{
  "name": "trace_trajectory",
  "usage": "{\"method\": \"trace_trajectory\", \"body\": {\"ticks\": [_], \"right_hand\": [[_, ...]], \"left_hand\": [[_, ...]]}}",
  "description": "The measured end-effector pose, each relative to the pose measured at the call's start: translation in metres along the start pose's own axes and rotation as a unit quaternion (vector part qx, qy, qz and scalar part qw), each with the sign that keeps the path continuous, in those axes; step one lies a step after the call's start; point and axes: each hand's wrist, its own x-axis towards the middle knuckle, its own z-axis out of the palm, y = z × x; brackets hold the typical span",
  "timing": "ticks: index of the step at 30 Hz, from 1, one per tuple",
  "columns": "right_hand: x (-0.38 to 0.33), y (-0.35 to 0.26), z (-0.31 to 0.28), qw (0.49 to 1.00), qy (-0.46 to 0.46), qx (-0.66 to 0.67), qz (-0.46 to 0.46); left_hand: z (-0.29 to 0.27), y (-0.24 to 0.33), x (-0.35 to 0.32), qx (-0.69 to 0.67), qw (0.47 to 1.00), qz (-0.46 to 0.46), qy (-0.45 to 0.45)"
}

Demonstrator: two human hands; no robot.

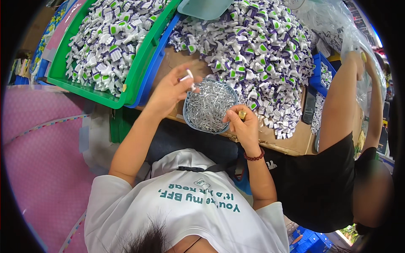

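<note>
White part in my left hand, beside a tub of metal pins

Nearest to me, on the near side of the tub, is my white T-shirt (pixel 168 215), with teal lettering (pixel 202 196) that stands upside down from where I look and a small line drawing just beyond it. The words are partly creased in the cloth. A dark strap (pixel 202 169) crosses the shirt between the lettering and the tub.

The tub (pixel 191 124) itself is blue-grey and full of loose silver pins (pixel 209 105). At its near right edge is my right hand (pixel 244 126), thumb and forefinger drawn close; I cannot tell whether they pinch a pin. Something yellowish (pixel 241 114) sits at the fingers, and a dark red bead bracelet (pixel 255 157) circles the wrist. At the tub's upper left my left hand (pixel 173 88) is raised, thumb and fingers clamped on a small white part (pixel 186 77) with a dark edge; the fingers are blurred.

Right of the tub, a co-worker's arm (pixel 339 101) reaches to a clear plastic bag (pixel 358 38); their black clothing (pixel 318 189) bears a small white mark, too small to make out.

Beyond the tub spreads a big heap of white, purple and green parts (pixel 257 55). Farther left of the tub, a green crate (pixel 139 63) holds more of them, and a pale tray (pixel 204 9) lies at the far edge.
</note>
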Motion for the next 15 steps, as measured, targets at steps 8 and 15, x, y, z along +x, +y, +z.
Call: {"method": "trace_trajectory", "body": {"ticks": [8,15], "right_hand": [[-0.009,-0.007,0.017,0.999,0.005,-0.004,-0.042],[-0.009,-0.001,0.022,0.984,0.051,-0.123,-0.121]], "left_hand": [[0.025,-0.031,-0.026,0.016,0.996,-0.031,-0.085],[0.036,-0.037,-0.033,0.017,0.994,-0.032,-0.103]]}}
